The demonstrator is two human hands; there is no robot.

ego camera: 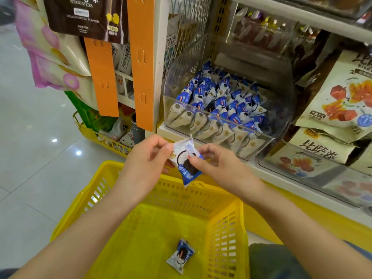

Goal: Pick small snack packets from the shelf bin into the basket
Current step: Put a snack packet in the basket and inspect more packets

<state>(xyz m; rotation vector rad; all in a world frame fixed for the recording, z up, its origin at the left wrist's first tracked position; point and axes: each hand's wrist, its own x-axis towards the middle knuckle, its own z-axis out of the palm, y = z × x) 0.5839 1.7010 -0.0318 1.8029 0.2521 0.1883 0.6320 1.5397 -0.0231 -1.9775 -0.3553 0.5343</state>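
Snack packet (186, 162), small, blue and white, is being held above the far rim of the yellow basket (225, 228). It is being pinched by the left hand (147, 158) at its top corner and by the right hand (219, 166) at its middle, each grip closed on it. A second packet (180, 256) is lying on the basket floor. Beyond the basket, the clear shelf bin (175, 77) is standing filled with like packets.

A shop. Shelves (261, 174) carry packaged snacks at twelve and three o'clock. A yellow shopping basket (161, 198) sits at six o'clock.
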